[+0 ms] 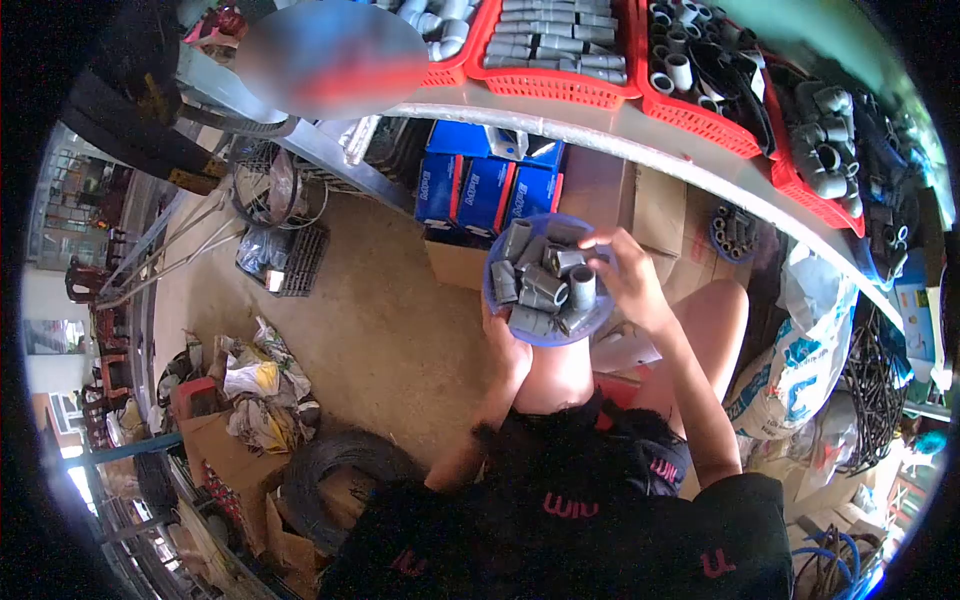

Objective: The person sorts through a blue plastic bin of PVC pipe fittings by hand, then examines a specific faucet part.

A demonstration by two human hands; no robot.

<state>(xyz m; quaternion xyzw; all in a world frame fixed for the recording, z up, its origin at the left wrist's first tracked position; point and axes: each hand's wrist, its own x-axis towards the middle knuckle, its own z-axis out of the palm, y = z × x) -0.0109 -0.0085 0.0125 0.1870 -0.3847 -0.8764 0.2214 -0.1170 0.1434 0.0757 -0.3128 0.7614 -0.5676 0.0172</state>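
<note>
Purple basket (489, 285) of grey fittings (543, 284), with both hands at work.
The left hand (507, 350) is gripping the basket's near left side from below; the right hand (628, 280) is reaching over the right rim with bent fingers at the fittings, though whether they are closing on one cannot be told. The basket is tilting its open top toward the viewer, just over a bare knee (560, 375). Beyond it, blue boxes (483, 190) are sitting on a carton (455, 263). Red trays (560, 88) of pipe parts are lining the shelf (480, 118) above, a wire coil (318, 492) is lying at lower left, and a white sack (795, 375) is standing at right.
</note>
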